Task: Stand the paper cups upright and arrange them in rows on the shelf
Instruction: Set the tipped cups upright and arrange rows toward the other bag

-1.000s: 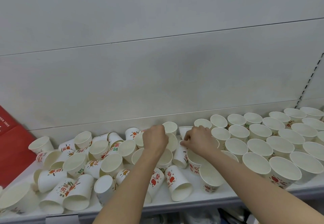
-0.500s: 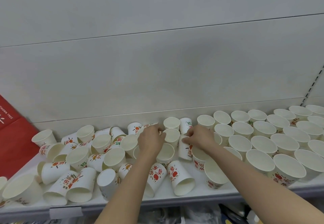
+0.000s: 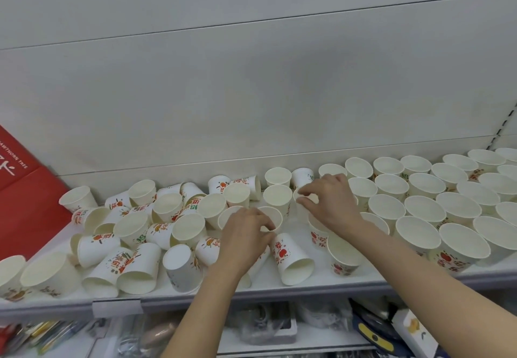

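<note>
Right now my left hand [image 3: 246, 234] curls over the rim of an upright cup [image 3: 270, 217], thumb and fingertips pinching its near edge. My right hand [image 3: 330, 203] pinches the rim of another cup [image 3: 300, 194] between thumb and forefinger, just beyond and to the right of my left hand, close to the back wall. To the right of my right hand the standing cups [image 3: 425, 209] sit in rows on the shelf [image 3: 349, 279]. To the left of my left hand the tumbled cups [image 3: 134, 240] lie on their sides or tilted against each other. One fallen cup [image 3: 291, 259] lies just nearer than my left hand, mouth toward me. Far off to the left stands a red box [image 3: 25, 203].
</note>
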Action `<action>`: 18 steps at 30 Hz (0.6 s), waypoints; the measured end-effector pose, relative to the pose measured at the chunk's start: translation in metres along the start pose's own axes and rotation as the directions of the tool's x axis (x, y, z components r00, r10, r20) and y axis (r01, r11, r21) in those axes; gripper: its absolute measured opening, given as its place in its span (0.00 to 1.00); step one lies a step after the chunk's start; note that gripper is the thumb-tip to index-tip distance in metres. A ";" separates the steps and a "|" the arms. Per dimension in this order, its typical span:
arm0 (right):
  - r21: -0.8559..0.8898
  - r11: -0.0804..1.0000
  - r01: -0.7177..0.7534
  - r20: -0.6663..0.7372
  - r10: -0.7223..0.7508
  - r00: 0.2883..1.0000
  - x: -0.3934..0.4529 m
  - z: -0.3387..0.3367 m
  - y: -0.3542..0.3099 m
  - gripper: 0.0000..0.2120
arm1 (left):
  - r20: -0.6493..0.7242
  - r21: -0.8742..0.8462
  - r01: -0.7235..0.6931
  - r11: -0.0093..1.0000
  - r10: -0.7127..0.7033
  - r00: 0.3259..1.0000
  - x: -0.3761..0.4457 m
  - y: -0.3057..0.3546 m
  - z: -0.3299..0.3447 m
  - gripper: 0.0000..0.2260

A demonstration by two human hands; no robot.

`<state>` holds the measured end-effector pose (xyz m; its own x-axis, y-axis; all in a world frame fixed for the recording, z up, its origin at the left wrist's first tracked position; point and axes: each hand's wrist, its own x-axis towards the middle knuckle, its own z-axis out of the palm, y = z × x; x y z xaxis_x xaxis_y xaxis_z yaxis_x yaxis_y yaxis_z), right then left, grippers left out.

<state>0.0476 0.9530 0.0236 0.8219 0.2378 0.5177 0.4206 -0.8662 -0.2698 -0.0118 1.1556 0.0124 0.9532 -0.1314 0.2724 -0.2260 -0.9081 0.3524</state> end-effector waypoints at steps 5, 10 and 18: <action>0.084 0.963 0.256 0.049 -0.261 0.964 -0.065 -0.028 -0.033 0.12 | -0.056 -0.050 -0.046 0.998 0.043 0.997 -0.009 -0.004 0.001 0.08; -0.090 0.927 0.364 0.067 -0.360 0.931 -0.111 -0.002 -0.036 0.13 | -0.164 -0.113 -0.014 0.994 -0.005 0.986 -0.057 -0.031 -0.011 0.11; -0.097 0.975 0.198 -0.190 -0.214 0.958 -0.099 0.004 -0.038 0.03 | -0.131 0.049 -0.154 0.987 0.159 0.979 -0.066 -0.051 -0.010 0.11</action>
<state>-0.0479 0.9638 -0.0202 0.6249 0.3297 0.7077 0.5361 -0.8401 -0.0820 -0.0649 1.2148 -0.0152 0.8705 -0.2207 0.4399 -0.3595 -0.8955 0.2622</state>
